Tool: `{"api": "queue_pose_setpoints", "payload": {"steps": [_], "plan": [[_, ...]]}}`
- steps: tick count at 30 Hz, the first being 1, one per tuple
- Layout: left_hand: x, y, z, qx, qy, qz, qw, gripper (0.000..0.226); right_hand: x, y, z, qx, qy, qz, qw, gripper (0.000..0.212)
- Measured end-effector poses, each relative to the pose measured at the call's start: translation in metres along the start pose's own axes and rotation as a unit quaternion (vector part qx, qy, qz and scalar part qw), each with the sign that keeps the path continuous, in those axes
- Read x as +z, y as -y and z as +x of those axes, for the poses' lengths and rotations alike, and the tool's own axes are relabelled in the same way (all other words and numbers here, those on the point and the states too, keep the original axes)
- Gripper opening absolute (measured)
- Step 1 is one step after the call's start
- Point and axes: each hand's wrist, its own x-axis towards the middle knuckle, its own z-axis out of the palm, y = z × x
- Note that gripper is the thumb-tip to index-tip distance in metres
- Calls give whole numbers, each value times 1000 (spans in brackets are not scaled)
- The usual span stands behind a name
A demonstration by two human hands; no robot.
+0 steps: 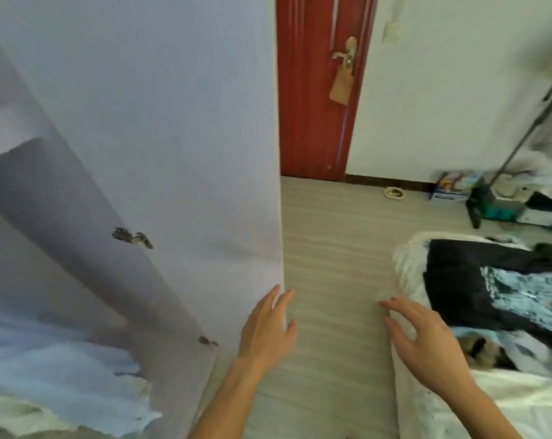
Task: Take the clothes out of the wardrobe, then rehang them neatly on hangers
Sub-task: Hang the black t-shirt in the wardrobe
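Black shirt lies flat, print up, on bed right of wardrobe door. Left hand, fingers straight, at door edge; right hand spread, empty.

Single head view, facing forward-down, wardrobe door close left.

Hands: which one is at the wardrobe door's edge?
The left hand, fingers straight against the white door at its edge; the right hand hovers apart, spread over the bed's white cover.
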Motion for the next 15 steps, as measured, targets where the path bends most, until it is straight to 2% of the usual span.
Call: {"api": "queue_pose_setpoints", "payload": {"steps": [3,8,11,15], "plan": [[38,-69,39,107,53,12,993,64,-30,-60,-20,87,-71,-16,994,29],[76,-170,95,228,93,32,969,64,-76,-137,-46,209,-169,-6,963,26],[94,-229,123,274,113,47,954,66,-97,-176,-54,281,-190,19,940,30],[125,-301,156,312,140,60,938,66,-123,-223,-46,326,-187,34,926,32]]}}
